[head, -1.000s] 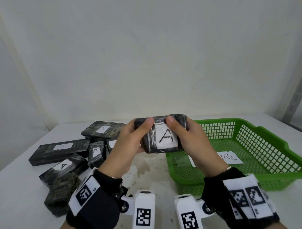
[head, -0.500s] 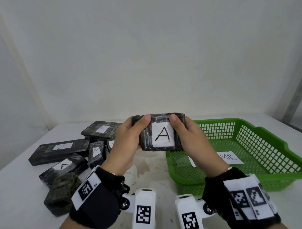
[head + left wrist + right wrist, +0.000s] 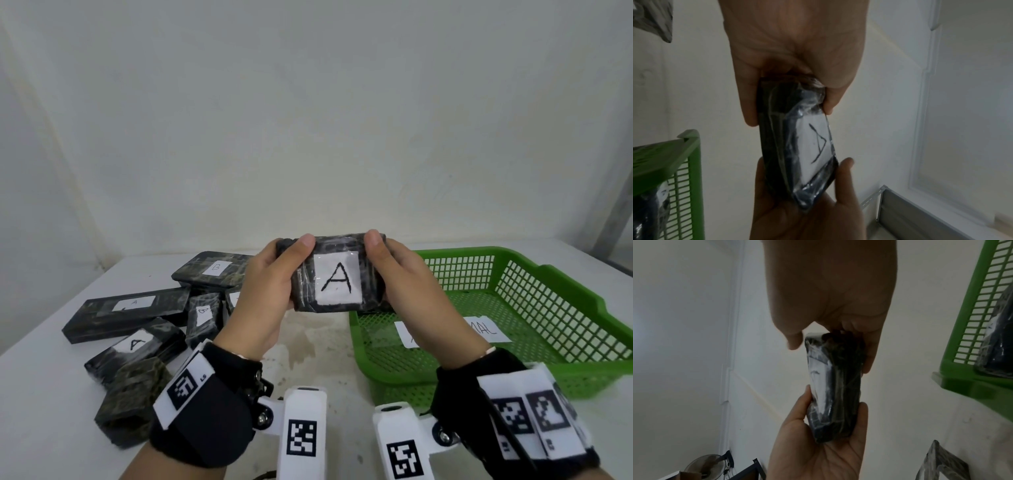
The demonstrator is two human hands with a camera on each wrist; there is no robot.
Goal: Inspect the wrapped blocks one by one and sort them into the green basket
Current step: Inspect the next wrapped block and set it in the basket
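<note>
A dark wrapped block [image 3: 337, 281] with a white label marked "A" is held in the air above the table, label towards me. My left hand [image 3: 274, 274] grips its left end, thumb on the top edge. My right hand [image 3: 400, 274] grips the right end the same way. In the left wrist view the left hand [image 3: 793, 65] and the block [image 3: 797, 146] show, with the right hand [image 3: 807, 203] below. The right wrist view has the right hand [image 3: 830, 296] above the block [image 3: 834, 386]. The green basket [image 3: 513, 274] stands just right of the hands.
Several wrapped blocks lie in a pile at the left: a flat one marked "B" [image 3: 215, 270], a long one marked "A" [image 3: 133, 305], another "A" [image 3: 137, 344] and one with no label showing [image 3: 133, 397]. In the basket lie a paper label [image 3: 486, 330] and a wrapped block [image 3: 999, 337].
Both hands have lifted the block slightly and turned it, so the "A" label now faces me squarely. The grips are unchanged.
</note>
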